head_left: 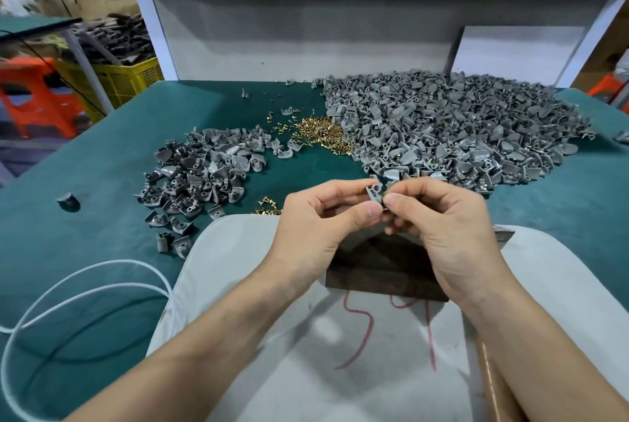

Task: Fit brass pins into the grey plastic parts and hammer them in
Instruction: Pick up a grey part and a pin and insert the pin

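Between thumb and fingers, my left hand (pixel 316 217) pinches a small grey plastic part (pixel 374 192) above a dark block (pixel 381 272). My right hand (pixel 439 220) meets it from the right, thumb and fingertips pinched at the same part; any brass pin there is hidden by the fingers. A large heap of grey parts (pixel 452 128) lies at the back right. A smaller pile of grey parts (pixel 200 169) lies on the left. Loose brass pins (pixel 320 130) are scattered between the two piles, and a few more brass pins (pixel 267 209) lie beside my left hand.
A grey pad (pixel 306 336) with red marks covers the green table (pixel 85 251) in front of me. A white cable (pixel 68 289) loops at the left. One stray grey part (pixel 69 201) sits far left. A white board (pixel 517 50) leans at the back right.
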Demonstrator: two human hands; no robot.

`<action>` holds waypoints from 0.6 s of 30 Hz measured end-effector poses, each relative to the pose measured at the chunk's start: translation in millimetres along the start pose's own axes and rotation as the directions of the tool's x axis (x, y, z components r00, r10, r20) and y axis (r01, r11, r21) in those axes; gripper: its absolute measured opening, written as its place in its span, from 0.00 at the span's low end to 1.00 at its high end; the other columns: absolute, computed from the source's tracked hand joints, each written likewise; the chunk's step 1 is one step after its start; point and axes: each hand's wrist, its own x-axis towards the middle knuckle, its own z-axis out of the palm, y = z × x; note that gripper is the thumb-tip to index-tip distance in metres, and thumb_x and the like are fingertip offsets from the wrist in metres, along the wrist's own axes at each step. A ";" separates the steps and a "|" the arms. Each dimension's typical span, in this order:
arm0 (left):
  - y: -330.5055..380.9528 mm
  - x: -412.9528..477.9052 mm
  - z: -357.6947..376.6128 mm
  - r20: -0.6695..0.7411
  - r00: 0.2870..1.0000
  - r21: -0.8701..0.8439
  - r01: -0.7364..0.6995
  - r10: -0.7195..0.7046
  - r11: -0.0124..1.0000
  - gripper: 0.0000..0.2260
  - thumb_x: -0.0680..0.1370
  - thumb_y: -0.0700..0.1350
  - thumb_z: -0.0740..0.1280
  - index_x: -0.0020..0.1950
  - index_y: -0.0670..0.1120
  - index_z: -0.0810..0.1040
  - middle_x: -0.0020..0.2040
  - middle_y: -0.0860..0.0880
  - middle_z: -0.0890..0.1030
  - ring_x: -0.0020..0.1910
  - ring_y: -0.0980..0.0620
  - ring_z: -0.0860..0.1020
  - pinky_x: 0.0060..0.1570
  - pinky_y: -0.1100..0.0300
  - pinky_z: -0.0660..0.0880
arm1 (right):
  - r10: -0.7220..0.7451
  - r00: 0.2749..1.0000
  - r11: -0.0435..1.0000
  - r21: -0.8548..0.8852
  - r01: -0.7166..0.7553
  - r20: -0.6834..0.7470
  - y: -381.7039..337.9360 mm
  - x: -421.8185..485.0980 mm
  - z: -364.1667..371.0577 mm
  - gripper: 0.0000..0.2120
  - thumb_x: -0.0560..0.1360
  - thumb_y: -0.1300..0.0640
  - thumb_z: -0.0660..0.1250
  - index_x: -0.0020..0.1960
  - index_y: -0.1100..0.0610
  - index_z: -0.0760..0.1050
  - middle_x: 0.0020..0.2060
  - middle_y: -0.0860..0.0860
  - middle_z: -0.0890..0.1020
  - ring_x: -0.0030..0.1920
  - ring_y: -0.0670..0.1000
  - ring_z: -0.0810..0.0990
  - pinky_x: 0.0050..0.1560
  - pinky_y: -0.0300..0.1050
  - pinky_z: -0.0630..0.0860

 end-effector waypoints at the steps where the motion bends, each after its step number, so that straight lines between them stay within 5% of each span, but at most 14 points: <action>1: -0.1 -0.1 0.0 -0.001 1.000 0.005 -0.003 0.003 1.000 0.13 0.66 0.39 0.72 0.50 0.45 0.82 0.43 0.46 0.85 0.42 0.50 0.84 0.44 0.65 0.78 | 0.004 1.000 1.000 0.000 -0.004 0.003 0.5 0.1 -0.5 0.12 0.70 0.70 0.69 0.33 0.56 0.81 0.27 0.50 0.81 0.27 0.45 0.77 0.31 0.36 0.76; 18: -1.7 0.1 -0.4 0.005 0.998 0.159 -0.064 0.064 0.985 0.12 0.68 0.32 0.72 0.47 0.46 0.82 0.37 0.53 0.84 0.37 0.58 0.81 0.42 0.68 0.77 | 0.117 0.991 0.993 0.023 -0.119 0.071 2.7 1.1 -6.9 0.13 0.70 0.70 0.68 0.32 0.55 0.83 0.26 0.52 0.80 0.26 0.46 0.78 0.34 0.39 0.79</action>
